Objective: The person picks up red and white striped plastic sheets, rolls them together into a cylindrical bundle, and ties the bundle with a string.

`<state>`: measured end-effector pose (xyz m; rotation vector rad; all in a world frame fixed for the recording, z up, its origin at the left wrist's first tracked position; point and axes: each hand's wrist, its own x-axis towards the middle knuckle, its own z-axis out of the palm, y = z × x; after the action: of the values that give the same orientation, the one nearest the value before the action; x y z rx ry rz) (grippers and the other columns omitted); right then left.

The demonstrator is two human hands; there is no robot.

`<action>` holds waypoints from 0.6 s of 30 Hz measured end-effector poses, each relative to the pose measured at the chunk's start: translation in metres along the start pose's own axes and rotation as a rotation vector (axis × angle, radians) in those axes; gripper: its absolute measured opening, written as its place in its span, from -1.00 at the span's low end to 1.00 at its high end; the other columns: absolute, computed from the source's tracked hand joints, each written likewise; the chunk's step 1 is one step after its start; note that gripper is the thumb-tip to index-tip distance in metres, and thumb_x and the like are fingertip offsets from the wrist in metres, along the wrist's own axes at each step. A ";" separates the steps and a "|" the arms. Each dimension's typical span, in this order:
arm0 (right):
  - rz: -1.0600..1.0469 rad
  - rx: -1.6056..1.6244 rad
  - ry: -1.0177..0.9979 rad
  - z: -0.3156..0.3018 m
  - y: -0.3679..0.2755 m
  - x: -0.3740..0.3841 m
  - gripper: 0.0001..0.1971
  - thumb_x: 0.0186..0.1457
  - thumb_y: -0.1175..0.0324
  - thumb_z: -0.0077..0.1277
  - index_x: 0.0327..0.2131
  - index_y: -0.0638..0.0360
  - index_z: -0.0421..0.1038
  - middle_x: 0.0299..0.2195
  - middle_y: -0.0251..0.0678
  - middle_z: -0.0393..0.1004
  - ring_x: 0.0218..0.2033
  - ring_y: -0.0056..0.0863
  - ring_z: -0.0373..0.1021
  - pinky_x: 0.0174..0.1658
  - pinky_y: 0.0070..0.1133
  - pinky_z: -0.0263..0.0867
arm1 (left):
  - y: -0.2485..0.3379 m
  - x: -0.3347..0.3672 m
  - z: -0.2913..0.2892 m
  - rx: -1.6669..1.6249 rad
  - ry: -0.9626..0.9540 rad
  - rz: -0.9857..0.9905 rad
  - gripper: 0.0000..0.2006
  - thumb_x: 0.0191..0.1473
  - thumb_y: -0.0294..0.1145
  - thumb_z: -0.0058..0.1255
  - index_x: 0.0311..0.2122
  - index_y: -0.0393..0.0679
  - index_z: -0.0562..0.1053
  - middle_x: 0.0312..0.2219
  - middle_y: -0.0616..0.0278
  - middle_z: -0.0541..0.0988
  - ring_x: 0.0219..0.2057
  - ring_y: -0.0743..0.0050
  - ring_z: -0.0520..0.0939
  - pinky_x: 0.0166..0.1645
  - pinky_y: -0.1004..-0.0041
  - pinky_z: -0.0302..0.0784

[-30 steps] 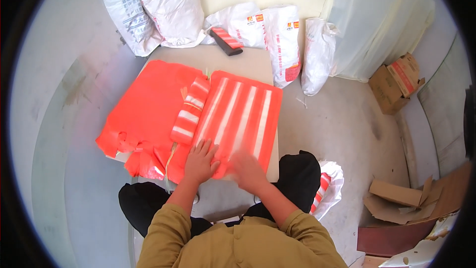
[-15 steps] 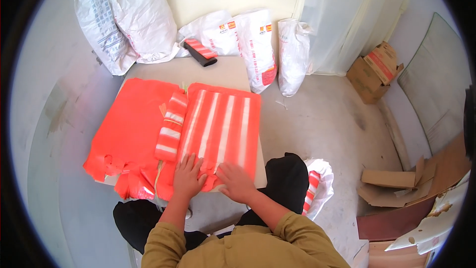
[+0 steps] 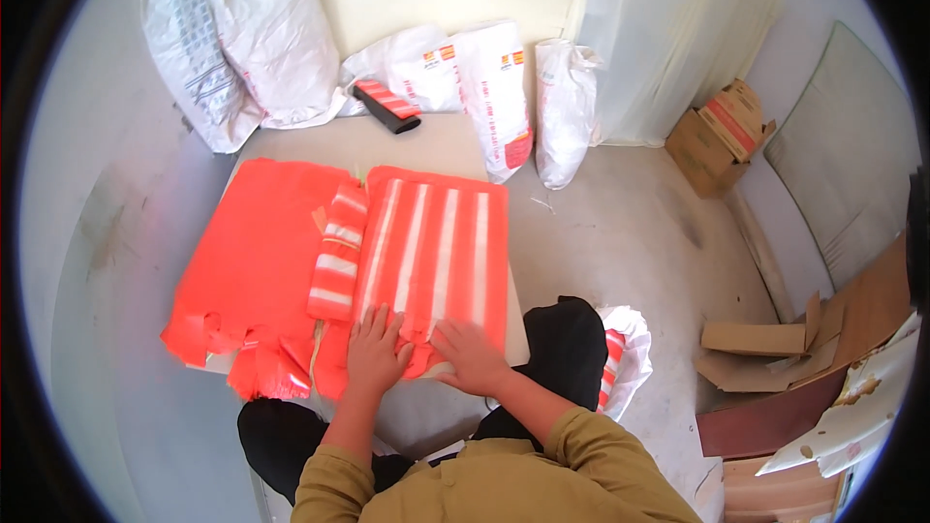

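Both my hands rest at the near end of a stack of red-and-white striped plastic bags (image 3: 431,247) on a low table. My left hand (image 3: 376,351) lies on the lower left edge with its fingers stretched out and apart. Beside it, my right hand (image 3: 467,354) is spread over the lower right part, fingers extended. Between the hands the red plastic is wrinkled. Left of the stack sits a tied striped bundle (image 3: 333,276), a band around its middle. It lies against a larger pile of plain red plastic (image 3: 257,252), ragged at its near end.
Behind the table stand several white woven sacks (image 3: 266,48). A black-and-striped roll (image 3: 387,107) lies at its far edge. Right of my knee is a white sack (image 3: 635,363) with striped bundles inside. Cardboard boxes (image 3: 712,150) and flattened cardboard (image 3: 756,339) are at the right.
The view has shifted slightly. My hands remain on the near end of the striped stack, with only a small movement of the fingers.
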<state>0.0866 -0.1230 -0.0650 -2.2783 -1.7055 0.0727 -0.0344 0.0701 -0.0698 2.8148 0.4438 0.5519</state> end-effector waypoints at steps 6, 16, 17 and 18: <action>-0.039 -0.028 0.051 -0.001 -0.007 0.003 -0.29 0.00 -0.03 0.15 0.16 0.15 0.25 0.23 -0.08 0.16 0.28 -0.11 0.04 0.28 -0.21 -0.02 | -0.009 -0.003 0.003 -0.026 -0.021 -0.017 -0.42 0.01 -0.03 0.09 0.15 0.02 0.39 0.23 0.04 0.29 0.27 0.00 0.25 0.28 -0.01 0.15; 0.007 -0.057 0.016 -0.001 -0.005 0.000 -0.29 0.02 -0.05 0.12 0.19 0.07 0.24 0.24 -0.13 0.18 0.30 -0.16 0.03 0.30 -0.22 -0.05 | -0.008 -0.004 0.011 -0.050 0.006 -0.004 -0.43 0.01 -0.02 0.08 0.14 0.01 0.40 0.22 0.02 0.31 0.27 0.01 0.25 0.28 -0.01 0.14; 0.008 -0.056 0.015 -0.001 -0.005 0.000 -0.29 0.02 -0.05 0.12 0.19 0.07 0.24 0.24 -0.13 0.18 0.30 -0.16 0.03 0.30 -0.22 -0.05 | -0.008 -0.004 0.010 -0.050 0.004 -0.004 -0.43 0.01 -0.02 0.08 0.14 0.01 0.40 0.22 0.02 0.31 0.27 0.01 0.25 0.28 -0.01 0.14; 0.002 -0.052 0.029 0.000 -0.005 0.000 -0.29 0.01 -0.05 0.13 0.19 0.07 0.24 0.24 -0.13 0.18 0.30 -0.16 0.03 0.30 -0.22 -0.05 | -0.008 -0.003 0.008 -0.052 0.001 -0.010 -0.43 0.01 -0.02 0.08 0.14 0.01 0.41 0.22 0.02 0.31 0.27 0.01 0.25 0.28 -0.01 0.13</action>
<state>0.0821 -0.1221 -0.0634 -2.3069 -1.7098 -0.0046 -0.0359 0.0745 -0.0807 2.7615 0.4379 0.5549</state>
